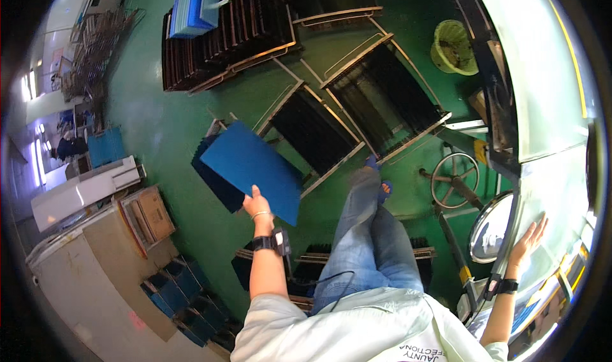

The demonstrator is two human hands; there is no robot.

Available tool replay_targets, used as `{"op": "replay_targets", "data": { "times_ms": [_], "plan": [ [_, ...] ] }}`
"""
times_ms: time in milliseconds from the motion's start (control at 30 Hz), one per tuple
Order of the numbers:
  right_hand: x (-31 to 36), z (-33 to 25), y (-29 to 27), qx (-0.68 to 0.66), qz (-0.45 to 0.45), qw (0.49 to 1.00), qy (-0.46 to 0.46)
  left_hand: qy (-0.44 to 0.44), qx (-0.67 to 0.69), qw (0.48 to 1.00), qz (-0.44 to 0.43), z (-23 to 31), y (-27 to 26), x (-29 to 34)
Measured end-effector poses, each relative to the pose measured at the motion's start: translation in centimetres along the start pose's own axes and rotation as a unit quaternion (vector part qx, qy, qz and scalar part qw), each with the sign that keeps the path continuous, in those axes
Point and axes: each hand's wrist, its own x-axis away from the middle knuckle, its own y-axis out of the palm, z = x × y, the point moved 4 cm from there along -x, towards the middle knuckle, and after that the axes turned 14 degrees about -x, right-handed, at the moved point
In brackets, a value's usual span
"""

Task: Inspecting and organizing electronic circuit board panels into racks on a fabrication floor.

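Note:
My left hand (257,206) grips the near edge of a flat blue sheet (255,164), its thumb lying on top. The sheet is tilted over a wire rack whose frame mostly hides beneath it. Dark blue sheets (213,180) show behind its left side. Over on the right, my right hand (529,241) lies with fingers outstretched on the pale, shiny surface (548,190) of a machine. Nothing is seen in that hand. Bands with small devices sit on both wrists.
Slotted racks (382,94) stand on the green floor ahead, with stacked racks (223,37) farther left. A handwheel (454,180) and round mirror-like disc (491,228) project beside the machine. A green basket (454,48) stands far right; a worktable (83,292) is at left.

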Motion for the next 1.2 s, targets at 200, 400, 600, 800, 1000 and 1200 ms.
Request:
{"op": "replay_targets", "data": {
  "times_ms": [200, 400, 600, 800, 1000, 1200],
  "plan": [
    [0.2, 3.4, 0.3, -0.030, 0.022, 0.999, -0.038, -0.067, 0.017, 0.997, 0.031, -5.8, 3.5, -1.9],
    [-0.5, 5.1, 0.4, -0.051, -0.003, 0.997, -0.057, -0.095, -0.041, 0.994, 0.038, -7.6, 5.5, -3.6],
    [-0.8, 5.3, 0.0, -0.042, -0.015, 0.997, -0.068, -0.084, -0.030, 0.996, 0.010, -8.2, 7.6, -5.1],
    [-1.0, 5.2, -0.3, -0.010, -0.012, 0.997, -0.070, -0.035, -0.071, 0.996, 0.032, -8.8, 8.4, -5.7],
    [-0.9, 4.7, -0.5, 0.017, -0.025, 0.997, -0.074, -0.027, -0.035, 0.999, 0.023, -8.4, 8.6, -6.0],
    [-0.9, 4.0, -0.7, 0.037, -0.027, 0.997, -0.069, -0.024, -0.068, 0.997, 0.015, -8.1, 8.9, -6.0]
  ]
}}
